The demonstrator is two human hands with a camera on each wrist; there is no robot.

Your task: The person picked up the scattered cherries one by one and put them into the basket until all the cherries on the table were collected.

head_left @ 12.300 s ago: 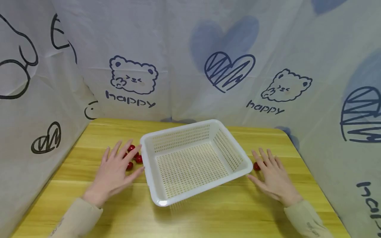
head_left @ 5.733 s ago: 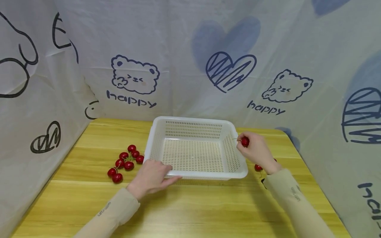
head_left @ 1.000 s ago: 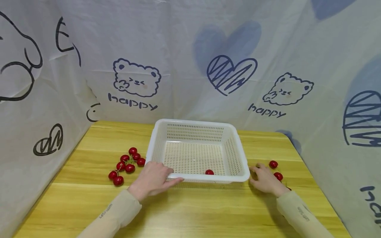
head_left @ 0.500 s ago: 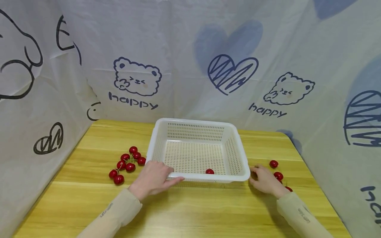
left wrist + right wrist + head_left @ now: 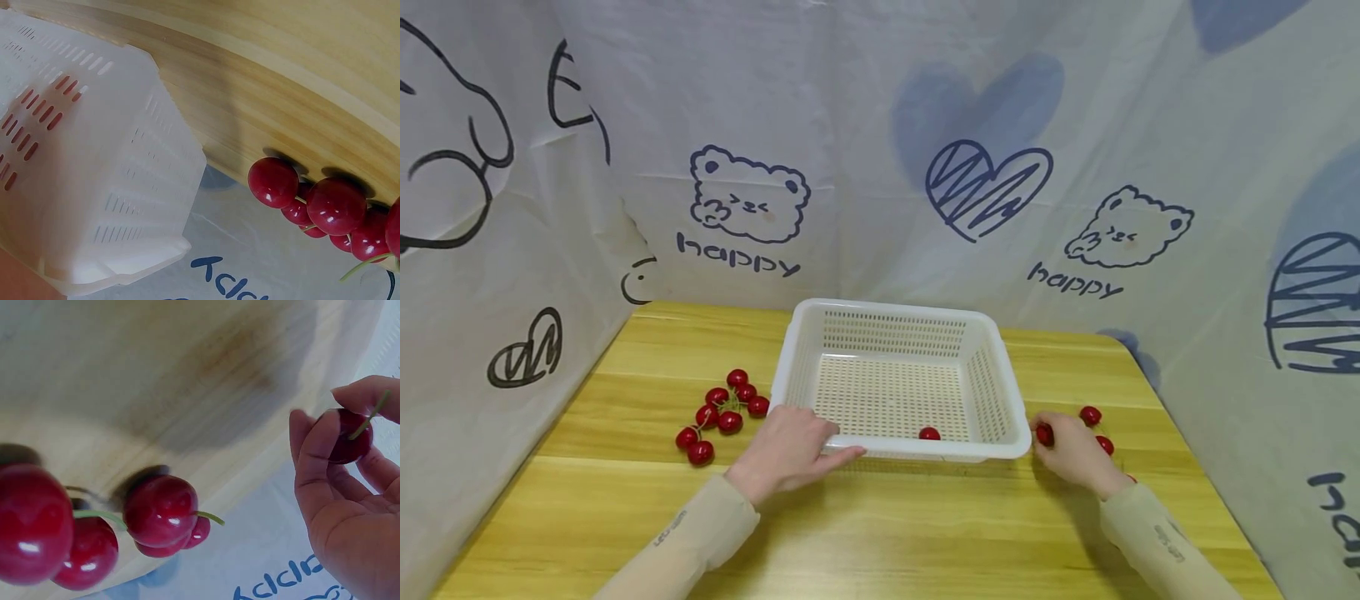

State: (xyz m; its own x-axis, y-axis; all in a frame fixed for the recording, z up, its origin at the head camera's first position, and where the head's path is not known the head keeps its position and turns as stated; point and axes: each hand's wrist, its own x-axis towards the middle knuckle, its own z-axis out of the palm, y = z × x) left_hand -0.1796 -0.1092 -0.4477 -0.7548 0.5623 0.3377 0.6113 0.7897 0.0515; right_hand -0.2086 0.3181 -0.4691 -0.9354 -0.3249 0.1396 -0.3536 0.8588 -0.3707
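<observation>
A white perforated plastic basket (image 5: 917,449) stands mid-table with one red cherry (image 5: 929,434) near its front wall. My left hand (image 5: 786,450) grips the basket's front-left rim; in the left wrist view, reddish patches show through the basket slots (image 5: 47,112). Just right of the basket, my right hand (image 5: 1077,454) pinches another cherry (image 5: 351,439) between thumb and fingers, its green stem sticking out. Beside that hand lie several loose cherries (image 5: 1091,415), some partly hidden by the wrist and sleeve.
Left of the basket lies a cluster of several stemmed cherries (image 5: 730,422), close to its left wall. The wooden table (image 5: 910,533) ends at a printed white cloth (image 5: 865,167) that hangs behind and along both sides.
Earlier, the basket was turned straight and a cherry went into it from the right hand. In the last half second, the right hand has raised another cherry into sight; the left stays put.
</observation>
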